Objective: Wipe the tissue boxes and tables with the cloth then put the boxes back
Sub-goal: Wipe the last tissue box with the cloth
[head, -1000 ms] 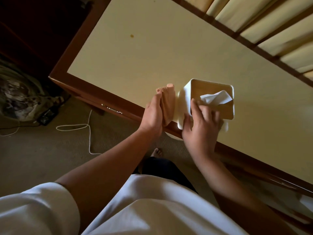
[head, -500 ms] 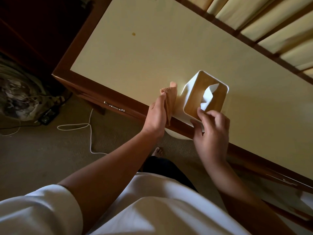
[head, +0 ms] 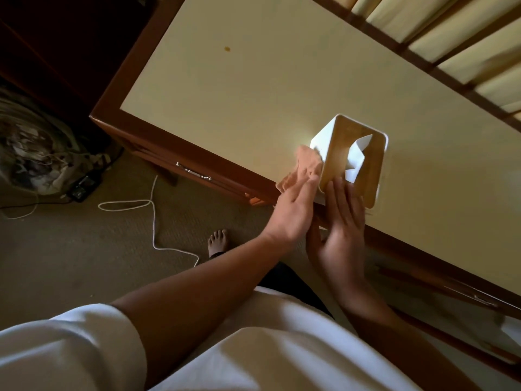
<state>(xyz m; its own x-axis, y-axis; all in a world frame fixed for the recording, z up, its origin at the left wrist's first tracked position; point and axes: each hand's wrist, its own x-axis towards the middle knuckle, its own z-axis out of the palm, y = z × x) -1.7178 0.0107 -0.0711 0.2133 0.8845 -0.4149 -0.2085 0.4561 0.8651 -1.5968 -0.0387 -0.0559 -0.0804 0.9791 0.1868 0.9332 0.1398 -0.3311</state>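
At near edge of table (head: 253,80): tissue box (head: 353,176), tilted. Wiping white side. Left hand (head: 293,213) flat-fingered, pressing cloth (head: 308,165) on it; right hand (head: 341,230) flat-fingered, steadying box. Next, likely: rotating to unwiped faces without slipping off edge.

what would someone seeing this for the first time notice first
The white tissue box with a wooden lid stands tipped up at the near edge of the cream table, with a tissue poking out. The left hand presses a peach cloth against the box's white side, while the right hand steadies it with flat fingers. Farther off on the tabletop is a small brown spot.
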